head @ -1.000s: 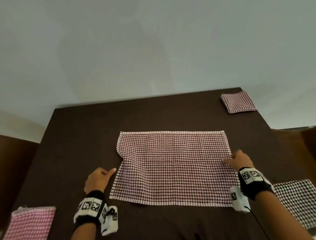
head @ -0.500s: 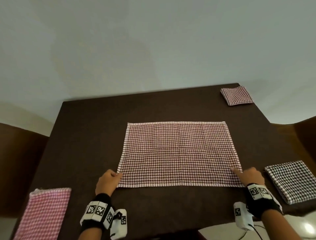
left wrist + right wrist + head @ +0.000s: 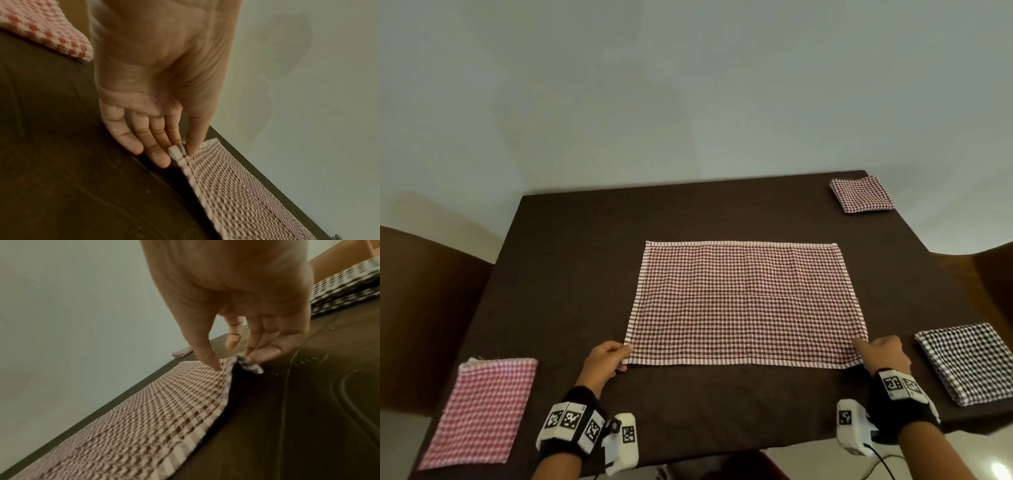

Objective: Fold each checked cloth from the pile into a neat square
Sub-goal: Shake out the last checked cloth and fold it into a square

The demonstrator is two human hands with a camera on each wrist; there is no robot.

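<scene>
A dark red checked cloth (image 3: 743,303) lies spread flat in the middle of the dark brown table (image 3: 571,274). My left hand (image 3: 624,355) pinches its near left corner (image 3: 178,151) between thumb and fingers. At the near right corner (image 3: 245,362), my right hand (image 3: 859,353) pinches the cloth and lifts it slightly off the table. Both corners are raised a little in the wrist views; the rest of the cloth (image 3: 144,415) stays flat.
A folded pink checked cloth (image 3: 482,411) lies at the near left. A black checked folded cloth (image 3: 969,363) sits at the near right edge. A small folded dark red square (image 3: 861,194) rests at the far right corner. Brown chairs stand on both sides.
Both hands slid from the cloth's side edges down to its near corners and took hold of them. The curled left edge was smoothed flat.
</scene>
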